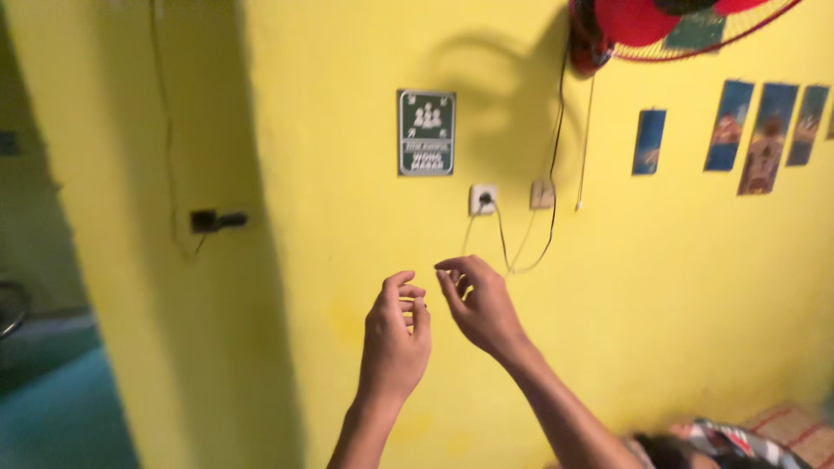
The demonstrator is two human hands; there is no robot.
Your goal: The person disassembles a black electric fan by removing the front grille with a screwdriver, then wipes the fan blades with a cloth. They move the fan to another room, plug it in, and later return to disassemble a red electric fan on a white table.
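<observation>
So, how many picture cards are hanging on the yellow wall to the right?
4, maybe more past the edge: a small blue card, then three taller ones in a row, all below the red fan.

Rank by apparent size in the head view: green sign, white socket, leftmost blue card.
1. Green sign, clearly largest.
2. Leftmost blue card, tall and narrow.
3. White socket, smallest.

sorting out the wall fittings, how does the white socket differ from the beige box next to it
The white socket has a dark plug in it; the beige box shows none. The socket is whiter and sits left, the box right. Both are small, square, mounted level on the yellow wall.
</observation>
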